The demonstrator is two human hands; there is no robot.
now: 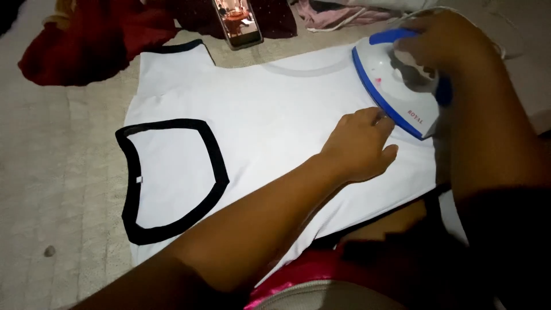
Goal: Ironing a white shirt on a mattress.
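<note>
White shirt (275, 126) with black trim lies flat on a pale, quilted cloth surface (57, 172), and it fills the middle of the view. Its neck opening (172, 178), edged with a black band, is on the left side of the view, and one short sleeve with a black edge points toward the top left.

On the upper right part of the shirt stands a white and blue iron (396, 86), with its flat sole down on the fabric. The right hand (442, 40) is closed around the handle of the iron from above, and the fingers wrap over the top, so the handle itself is mostly hidden. The left hand (359, 143) rests on the shirt just beside the near edge of the iron. Its fingers are close together and a little bent, and they press down on the fabric; the fingertips nearly touch the blue rim of the iron.

Behind the shirt, at the top of the view, lies a phone (238, 23) with a lit screen. To the left of it is a pile of dark red cloth (86, 40), and to the right some pink cloth (338, 14) lies crumpled. At the bottom edge, near the person's body, a strip of shiny pink fabric (304, 275) shows under the left forearm.
</note>
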